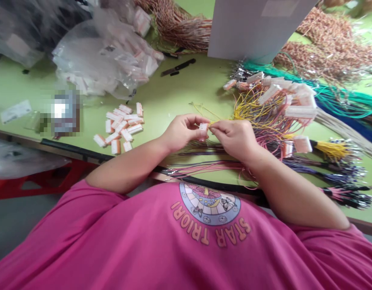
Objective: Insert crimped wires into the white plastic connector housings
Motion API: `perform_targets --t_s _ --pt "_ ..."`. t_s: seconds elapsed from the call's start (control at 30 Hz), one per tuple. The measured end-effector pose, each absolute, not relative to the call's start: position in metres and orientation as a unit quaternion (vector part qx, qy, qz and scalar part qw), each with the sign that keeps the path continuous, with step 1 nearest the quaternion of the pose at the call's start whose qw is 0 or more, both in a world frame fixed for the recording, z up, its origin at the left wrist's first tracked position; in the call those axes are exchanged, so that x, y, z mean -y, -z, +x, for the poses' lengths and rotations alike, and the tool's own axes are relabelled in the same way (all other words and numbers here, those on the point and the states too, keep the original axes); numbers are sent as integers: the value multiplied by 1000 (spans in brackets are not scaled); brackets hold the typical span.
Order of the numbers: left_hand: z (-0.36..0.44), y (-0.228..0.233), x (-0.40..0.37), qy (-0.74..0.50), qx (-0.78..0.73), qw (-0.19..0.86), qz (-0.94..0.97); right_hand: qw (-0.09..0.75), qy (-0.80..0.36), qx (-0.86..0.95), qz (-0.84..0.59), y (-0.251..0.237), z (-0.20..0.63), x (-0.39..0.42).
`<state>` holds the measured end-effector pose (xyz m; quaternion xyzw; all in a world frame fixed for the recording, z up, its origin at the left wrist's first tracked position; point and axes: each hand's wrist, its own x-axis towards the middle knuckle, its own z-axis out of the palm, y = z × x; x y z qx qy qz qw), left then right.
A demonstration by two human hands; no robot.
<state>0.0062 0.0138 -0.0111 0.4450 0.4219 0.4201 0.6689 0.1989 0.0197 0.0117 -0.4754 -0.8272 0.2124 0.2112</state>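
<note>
My left hand (186,131) is closed around a small white and orange connector housing (203,127), which shows between the thumb and fingers. Close against it, my right hand (234,136) pinches a thin yellow wire (214,122) at the housing's side. Whether the wire's end sits inside the housing is hidden by the fingertips. Right of the hands spreads a tangle of yellow wires (250,106) and pink wires, topped by several white connector housings (300,111). Left of my left hand, loose white and orange housings (122,125) lie in a group on the green table (161,94).
Clear plastic bags (104,52) of housings lie at the back left, near a black utility knife (179,67). A grey panel (246,30) stands at the back, among twisted wire bundles (179,26). Green wires (346,100) lie at right. A red stool (49,179) stands below the table edge.
</note>
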Motion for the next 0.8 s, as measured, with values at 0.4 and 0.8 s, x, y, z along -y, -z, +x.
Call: perform_targets --t_s 0.4,0.8 --pt "-7 4 -30 -456 -491 610 423 42 -121 941 -313 -50 227 -18" --pt "-7 4 -31 -453 -490 614 421 -186 -28 921 -340 -31 210 -13"
